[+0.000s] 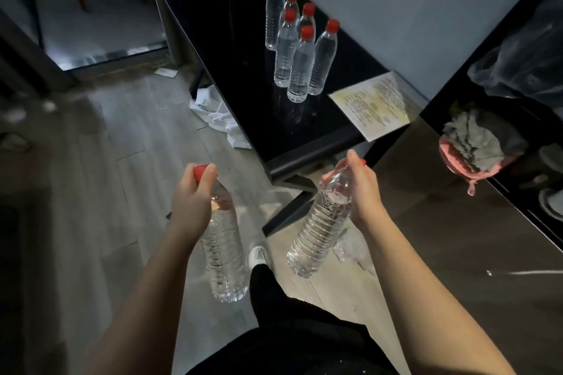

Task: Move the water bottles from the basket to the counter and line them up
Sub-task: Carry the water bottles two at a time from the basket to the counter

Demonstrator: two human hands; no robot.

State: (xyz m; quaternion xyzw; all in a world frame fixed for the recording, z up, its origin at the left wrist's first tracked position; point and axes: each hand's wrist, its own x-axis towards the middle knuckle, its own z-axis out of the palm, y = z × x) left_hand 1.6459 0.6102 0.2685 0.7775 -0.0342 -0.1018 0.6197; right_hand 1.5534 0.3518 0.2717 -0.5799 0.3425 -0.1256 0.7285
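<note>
My left hand grips a clear water bottle by its neck just under the red cap, and the bottle hangs over the floor. A second clear bottle is held by my right hand around its neck and tilts down to the left. Both are in the air, short of the black counter. On that counter several red-capped bottles stand upright in a close cluster near the wall. No basket is in view.
A printed sheet lies on the counter's right end. A dark shelf unit with a pink and grey cloth stands at the right. White cloth and crumpled plastic lie on the wooden floor. My leg and white shoe are below.
</note>
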